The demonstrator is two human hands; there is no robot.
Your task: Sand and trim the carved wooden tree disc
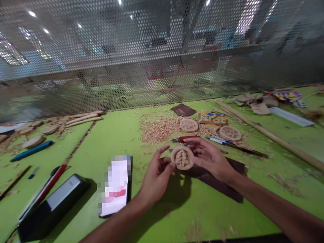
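A round wooden disc (182,158) with a carved tree shape is held up between both hands, its carved face towards me. My left hand (156,176) grips its left edge between thumb and fingers. On the right edge, my right hand (211,157) closes with thumb and fingers. Beneath my right hand lies a dark brown sheet (230,183). Just beyond the disc is a red-handled knife (188,138). A second carved disc (189,125) rests beside a heap of wood shavings (161,129), and another carved disc (230,133) lies further right.
A phone (118,185) with a lit screen lies left of my hands, near a black case (54,208) and a red cutter (49,183). A long wooden stick (282,144) crosses the right side. Behind the green table stands a perforated metal screen (137,64).
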